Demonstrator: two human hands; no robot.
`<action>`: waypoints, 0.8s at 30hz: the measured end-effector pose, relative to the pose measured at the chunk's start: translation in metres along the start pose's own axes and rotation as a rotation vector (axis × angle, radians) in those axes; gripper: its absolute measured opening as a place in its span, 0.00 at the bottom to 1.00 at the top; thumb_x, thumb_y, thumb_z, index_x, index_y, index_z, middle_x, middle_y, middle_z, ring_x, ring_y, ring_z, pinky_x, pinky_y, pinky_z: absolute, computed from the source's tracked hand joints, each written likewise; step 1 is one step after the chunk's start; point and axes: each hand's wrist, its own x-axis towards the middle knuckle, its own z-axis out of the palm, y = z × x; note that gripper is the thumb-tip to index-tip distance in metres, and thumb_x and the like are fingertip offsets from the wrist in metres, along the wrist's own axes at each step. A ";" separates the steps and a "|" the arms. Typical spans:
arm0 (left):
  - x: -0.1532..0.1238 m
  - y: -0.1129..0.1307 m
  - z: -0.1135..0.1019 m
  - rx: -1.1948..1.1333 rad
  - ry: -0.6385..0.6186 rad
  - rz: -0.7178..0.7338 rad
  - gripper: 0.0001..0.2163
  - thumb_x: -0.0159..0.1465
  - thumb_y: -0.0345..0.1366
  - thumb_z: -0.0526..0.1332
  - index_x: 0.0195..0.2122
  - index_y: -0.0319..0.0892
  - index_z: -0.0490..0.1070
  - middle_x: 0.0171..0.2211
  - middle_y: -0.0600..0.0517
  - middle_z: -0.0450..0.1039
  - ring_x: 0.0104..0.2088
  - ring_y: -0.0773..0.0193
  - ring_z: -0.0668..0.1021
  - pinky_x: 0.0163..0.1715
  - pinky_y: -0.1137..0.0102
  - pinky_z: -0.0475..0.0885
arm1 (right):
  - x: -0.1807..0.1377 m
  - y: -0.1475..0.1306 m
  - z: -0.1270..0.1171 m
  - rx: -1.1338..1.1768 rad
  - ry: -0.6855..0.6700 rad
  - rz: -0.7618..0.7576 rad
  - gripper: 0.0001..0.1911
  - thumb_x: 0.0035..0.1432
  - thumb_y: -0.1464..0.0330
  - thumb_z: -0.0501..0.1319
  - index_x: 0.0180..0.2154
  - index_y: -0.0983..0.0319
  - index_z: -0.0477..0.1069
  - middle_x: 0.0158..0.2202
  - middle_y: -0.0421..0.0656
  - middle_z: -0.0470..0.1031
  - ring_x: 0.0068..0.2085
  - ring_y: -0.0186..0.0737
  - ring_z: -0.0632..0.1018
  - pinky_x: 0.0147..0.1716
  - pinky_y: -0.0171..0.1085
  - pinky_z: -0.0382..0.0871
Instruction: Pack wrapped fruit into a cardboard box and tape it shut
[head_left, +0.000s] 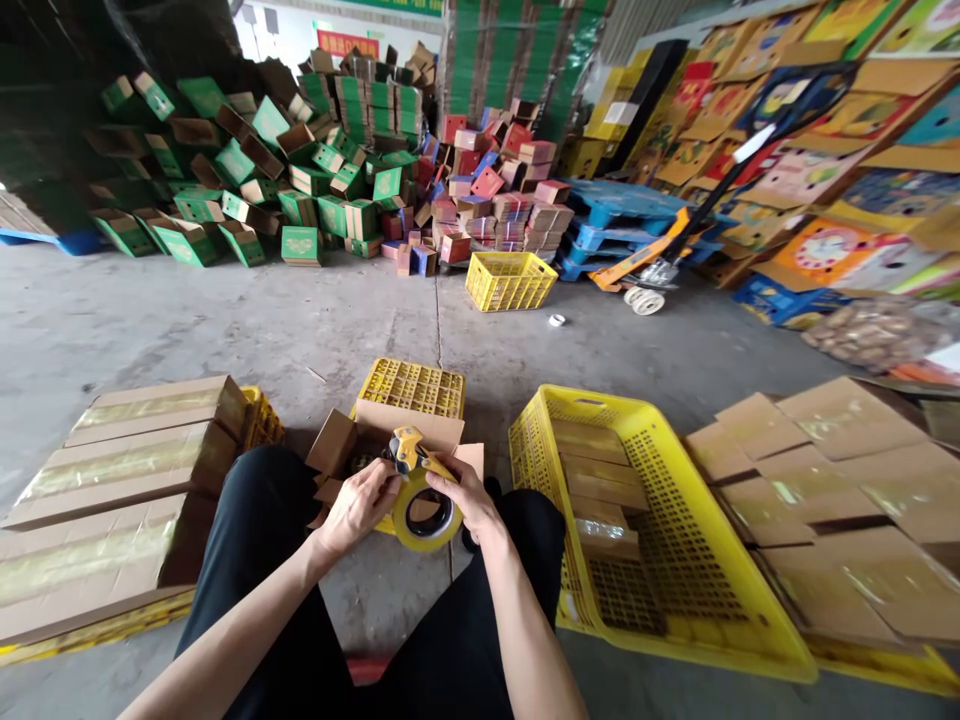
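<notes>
Both my hands hold a yellow tape dispenser [420,490] with a roll of yellow tape, low in the middle of the view between my knees. My left hand [358,503] pinches at its left side, fingers curled. My right hand [465,497] grips its right side and top. Just behind the dispenser an open cardboard box [375,435] sits on an upturned yellow crate [412,386].
A large yellow plastic crate [675,520] with flat cardboard pieces stands at my right. Taped flat cartons [120,480] are stacked at my left, more cartons [832,480] at the far right. Green and red boxes [300,170], a yellow basket [511,280] and a pallet jack [652,270] lie beyond.
</notes>
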 end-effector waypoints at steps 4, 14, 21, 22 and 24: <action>-0.002 0.003 0.001 -0.084 -0.001 -0.114 0.08 0.76 0.37 0.54 0.46 0.46 0.73 0.39 0.49 0.79 0.38 0.62 0.82 0.43 0.70 0.78 | 0.000 -0.003 0.000 -0.006 0.014 -0.003 0.24 0.53 0.53 0.77 0.49 0.55 0.83 0.50 0.43 0.85 0.54 0.53 0.81 0.58 0.49 0.73; -0.003 0.005 0.005 -0.047 0.052 -0.094 0.10 0.78 0.38 0.51 0.45 0.46 0.72 0.43 0.46 0.79 0.44 0.59 0.82 0.48 0.66 0.79 | -0.003 -0.011 0.004 -0.074 -0.015 -0.037 0.23 0.56 0.54 0.75 0.50 0.56 0.83 0.50 0.43 0.85 0.53 0.51 0.81 0.58 0.46 0.72; -0.024 0.011 0.008 -0.252 0.113 -0.273 0.13 0.78 0.45 0.54 0.50 0.45 0.75 0.51 0.43 0.80 0.52 0.54 0.82 0.57 0.60 0.78 | -0.005 -0.006 0.000 -0.121 0.057 -0.085 0.24 0.54 0.54 0.76 0.50 0.57 0.82 0.48 0.43 0.85 0.51 0.51 0.82 0.55 0.48 0.75; -0.027 0.012 0.008 -0.331 0.121 -0.348 0.15 0.77 0.48 0.54 0.51 0.45 0.75 0.51 0.43 0.81 0.52 0.54 0.83 0.56 0.59 0.79 | -0.006 -0.006 -0.001 -0.120 0.073 -0.090 0.25 0.53 0.55 0.77 0.50 0.57 0.82 0.48 0.44 0.85 0.52 0.52 0.82 0.56 0.49 0.75; -0.030 0.012 0.010 -0.512 0.155 -0.534 0.20 0.76 0.53 0.55 0.53 0.43 0.75 0.51 0.42 0.82 0.50 0.52 0.85 0.53 0.58 0.81 | -0.007 -0.004 -0.002 -0.110 0.087 -0.101 0.26 0.52 0.55 0.78 0.52 0.56 0.82 0.50 0.44 0.85 0.54 0.53 0.82 0.58 0.51 0.75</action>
